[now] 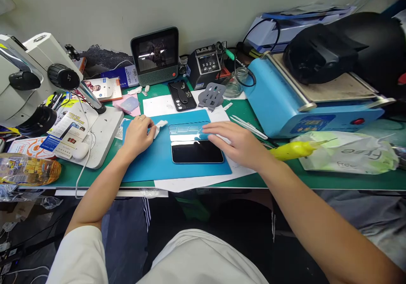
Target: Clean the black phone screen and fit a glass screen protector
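My left hand (138, 135) is closed, with a crumpled white tissue (161, 124) sticking out from its fingertips above the left part of a blue mat (149, 161). A smartphone (196, 153) with a dark, glossy screen lies sideways on the mat. Along its far side is a clear glass panel (185, 129) with a thin dark edge, bright with reflections; I cannot tell whether it overlaps the phone. My right hand (236, 142) stretches its fingers over the right part of that panel, fingertips at or just above its surface. The right thumb is mostly hidden.
A microscope (34, 81) stands left, a blue heating machine (285, 102) right. Behind the mat are a smart display (155, 55), black phone case (182, 95), soldering station (204, 66) and glass jar (234, 83). Tweezers (249, 126) and a yellow tool (293, 150) lie right.
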`<state>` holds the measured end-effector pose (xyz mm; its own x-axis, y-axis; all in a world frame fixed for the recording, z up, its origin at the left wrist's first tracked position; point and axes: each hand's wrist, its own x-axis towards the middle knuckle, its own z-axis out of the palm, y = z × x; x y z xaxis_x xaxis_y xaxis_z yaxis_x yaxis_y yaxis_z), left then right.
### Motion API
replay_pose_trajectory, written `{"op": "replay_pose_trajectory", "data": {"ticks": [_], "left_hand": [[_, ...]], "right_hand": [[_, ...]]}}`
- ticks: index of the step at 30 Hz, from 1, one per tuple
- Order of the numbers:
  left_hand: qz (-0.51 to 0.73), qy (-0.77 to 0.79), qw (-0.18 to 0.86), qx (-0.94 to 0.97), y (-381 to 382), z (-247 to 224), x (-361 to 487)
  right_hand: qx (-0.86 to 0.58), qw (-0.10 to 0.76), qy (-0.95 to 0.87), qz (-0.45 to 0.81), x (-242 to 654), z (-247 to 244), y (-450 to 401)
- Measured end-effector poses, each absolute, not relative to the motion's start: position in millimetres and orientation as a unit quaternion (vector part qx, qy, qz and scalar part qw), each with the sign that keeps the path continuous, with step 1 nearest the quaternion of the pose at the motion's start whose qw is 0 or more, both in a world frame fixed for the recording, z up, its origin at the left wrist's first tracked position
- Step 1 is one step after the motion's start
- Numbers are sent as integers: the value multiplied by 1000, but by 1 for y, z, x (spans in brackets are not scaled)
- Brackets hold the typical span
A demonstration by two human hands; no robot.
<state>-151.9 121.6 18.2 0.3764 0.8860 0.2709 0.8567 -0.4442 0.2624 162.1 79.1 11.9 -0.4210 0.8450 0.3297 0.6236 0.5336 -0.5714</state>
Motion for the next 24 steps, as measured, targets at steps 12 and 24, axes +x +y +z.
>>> {"op": "replay_pose_trajectory", "data": {"ticks": [12,24], "left_hand": [[60,350,99,930,79,40,-121],[14,432,48,900,9,15,-90]], "right_hand": [[-488,444,-728,189,192,-27,9],[-496,393,-744,215,194,-30,10]]}}
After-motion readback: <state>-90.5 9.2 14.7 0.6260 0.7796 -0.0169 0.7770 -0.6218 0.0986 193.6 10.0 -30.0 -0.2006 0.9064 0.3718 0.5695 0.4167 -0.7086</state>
